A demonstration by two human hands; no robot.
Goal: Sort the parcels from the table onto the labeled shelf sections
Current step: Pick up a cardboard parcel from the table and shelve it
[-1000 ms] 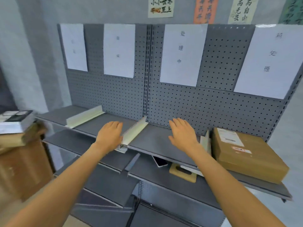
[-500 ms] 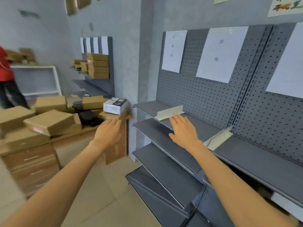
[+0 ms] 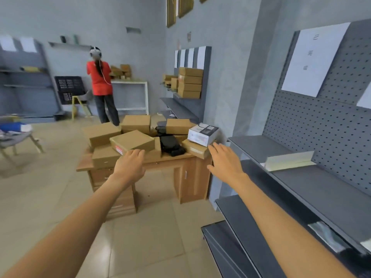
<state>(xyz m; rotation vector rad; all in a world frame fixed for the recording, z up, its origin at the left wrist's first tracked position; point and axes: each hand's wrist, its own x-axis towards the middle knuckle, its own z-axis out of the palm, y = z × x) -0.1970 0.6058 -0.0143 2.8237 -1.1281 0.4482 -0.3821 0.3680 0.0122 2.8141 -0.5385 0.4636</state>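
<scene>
**Bare arms, nothing worn**

Both forearms show uncovered from the bottom edge of the head view up to the wrists; no sleeve reaches into view. The left hand (image 3: 130, 167) and the right hand (image 3: 225, 162) are bare: no gloves, rings, watch or wristband. Fingernails look short and unpainted.

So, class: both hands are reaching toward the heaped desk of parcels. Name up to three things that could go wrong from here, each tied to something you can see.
1. The white box sits atop a brown parcel that overhangs the desk corner; a nudge from the right hand might topple both.
2. The tilted cardboard parcel leans on others; pulling it with the left hand could shift the heap.
3. The black packages are wedged between boxes and may slide out.
</scene>
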